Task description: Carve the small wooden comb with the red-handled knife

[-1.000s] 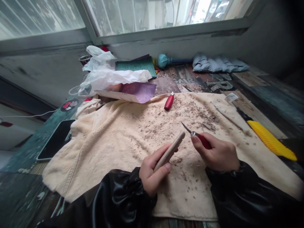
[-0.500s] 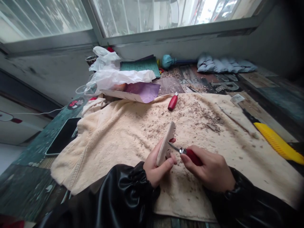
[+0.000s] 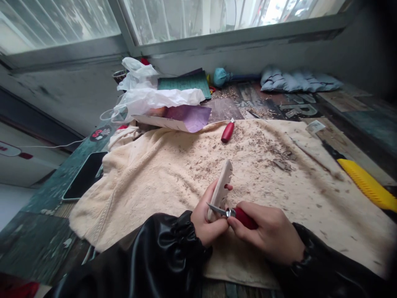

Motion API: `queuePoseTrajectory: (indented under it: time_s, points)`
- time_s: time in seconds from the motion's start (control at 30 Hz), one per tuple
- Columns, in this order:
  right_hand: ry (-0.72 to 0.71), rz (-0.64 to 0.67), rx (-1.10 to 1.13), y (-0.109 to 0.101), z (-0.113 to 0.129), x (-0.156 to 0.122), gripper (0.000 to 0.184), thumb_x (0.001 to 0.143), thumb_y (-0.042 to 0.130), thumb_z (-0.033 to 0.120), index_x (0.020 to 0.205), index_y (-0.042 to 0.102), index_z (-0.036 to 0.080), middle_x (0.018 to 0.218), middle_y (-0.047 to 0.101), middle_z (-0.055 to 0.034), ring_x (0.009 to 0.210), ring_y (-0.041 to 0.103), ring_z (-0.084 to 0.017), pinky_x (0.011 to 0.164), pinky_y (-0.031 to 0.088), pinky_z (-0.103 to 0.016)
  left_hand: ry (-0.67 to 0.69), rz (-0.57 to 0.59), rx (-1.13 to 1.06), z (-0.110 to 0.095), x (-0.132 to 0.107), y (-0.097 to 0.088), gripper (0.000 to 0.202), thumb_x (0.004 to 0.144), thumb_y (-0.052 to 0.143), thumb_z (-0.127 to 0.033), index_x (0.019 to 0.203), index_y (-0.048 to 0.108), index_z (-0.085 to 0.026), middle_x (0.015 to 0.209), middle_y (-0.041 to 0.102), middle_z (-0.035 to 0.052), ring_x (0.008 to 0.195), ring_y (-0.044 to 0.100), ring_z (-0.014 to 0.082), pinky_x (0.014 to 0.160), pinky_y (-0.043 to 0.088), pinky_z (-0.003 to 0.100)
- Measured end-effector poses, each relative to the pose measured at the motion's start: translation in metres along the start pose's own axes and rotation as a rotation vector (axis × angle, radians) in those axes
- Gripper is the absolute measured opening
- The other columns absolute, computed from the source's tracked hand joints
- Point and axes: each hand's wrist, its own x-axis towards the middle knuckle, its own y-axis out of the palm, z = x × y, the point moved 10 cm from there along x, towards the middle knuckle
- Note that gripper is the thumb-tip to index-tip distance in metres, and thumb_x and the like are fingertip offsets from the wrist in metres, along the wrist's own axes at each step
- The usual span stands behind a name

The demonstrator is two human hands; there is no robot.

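Note:
Gripped in my left hand [image 3: 207,219] is a pale piece of carved wood [image 3: 222,186], flat and long, with notches along its right edge. It tilts up and away over the cream towel [image 3: 149,178]. My right hand [image 3: 269,231] is closed around the red handle of a carving knife [image 3: 245,218]. The knife's short blade points left and crosses the lower end of the wood; whether it cuts in cannot be made out. Farther off on the towel lies a second red-handled tool [image 3: 228,131]. Wood shavings [image 3: 260,149] are scattered beyond both hands.
At the right lies a yellow-handled tool [image 3: 367,182]. A dark tablet-like tray [image 3: 83,176] sits at the left edge. White plastic bags [image 3: 161,98], a purple sheet [image 3: 195,118] and a green mat [image 3: 186,85] are at the back, near a grey-blue cushion [image 3: 297,80] under the window.
My right hand has brought the knife down and left, from the middle of the wood to its lower end. My left hand keeps its hold on the wood, which has shifted slightly.

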Motion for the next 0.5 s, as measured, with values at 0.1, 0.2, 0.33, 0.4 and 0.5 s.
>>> queuePoseTrajectory:
  time_s: [0.1, 0.2, 0.33, 0.4, 0.5]
  points:
    - [-0.012, -0.012, 0.011, -0.002, 0.003, 0.0, 0.039, 0.083, 0.044, 0.044, 0.054, 0.043, 0.019, 0.044, 0.04, 0.0061, 0.038, 0.039, -0.004, 0.04, 0.028, -0.018, -0.01, 0.015, -0.027, 0.004, -0.001, 0.001, 0.083, 0.058, 0.063, -0.007, 0.133, 0.029, -0.022, 0.111, 0.05, 0.011, 0.055, 0.04, 0.0041, 0.048, 0.031, 0.018]
    - [-0.043, -0.028, 0.014, -0.005, 0.008, 0.001, 0.039, 0.083, 0.045, 0.044, 0.054, 0.041, 0.019, 0.044, 0.039, 0.0063, 0.037, 0.038, -0.004, 0.04, 0.028, -0.018, 0.01, 0.007, -0.016, 0.004, 0.0, 0.0, 0.088, 0.058, 0.065, -0.008, 0.135, 0.024, -0.022, 0.107, 0.051, 0.0114, 0.056, 0.042, 0.0048, 0.048, 0.032, 0.018]
    - [-0.078, -0.038, 0.037, -0.007, 0.012, 0.002, 0.037, 0.083, 0.046, 0.042, 0.054, 0.041, 0.018, 0.044, 0.038, 0.0065, 0.038, 0.036, -0.004, 0.039, 0.028, -0.017, 0.037, 0.02, 0.026, 0.003, 0.0, 0.001, 0.097, 0.056, 0.068, -0.011, 0.137, 0.018, -0.024, 0.118, 0.044, 0.0133, 0.061, 0.047, 0.0067, 0.05, 0.036, 0.019]
    - [-0.092, -0.031, 0.051, -0.007, 0.014, 0.002, 0.036, 0.082, 0.047, 0.041, 0.055, 0.041, 0.018, 0.045, 0.038, 0.0067, 0.038, 0.036, -0.004, 0.04, 0.028, -0.017, 0.038, 0.005, 0.033, 0.003, -0.001, -0.001, 0.097, 0.056, 0.069, -0.013, 0.138, 0.017, -0.026, 0.125, 0.038, 0.0137, 0.063, 0.048, 0.0074, 0.051, 0.037, 0.02]
    - [-0.107, -0.014, 0.07, -0.006, 0.015, 0.002, 0.036, 0.082, 0.047, 0.041, 0.055, 0.041, 0.018, 0.045, 0.038, 0.0069, 0.038, 0.036, -0.003, 0.04, 0.028, -0.016, 0.028, -0.007, 0.012, 0.004, -0.001, -0.001, 0.098, 0.055, 0.071, -0.015, 0.138, 0.018, -0.024, 0.125, 0.038, 0.0139, 0.062, 0.048, 0.0071, 0.049, 0.034, 0.02]
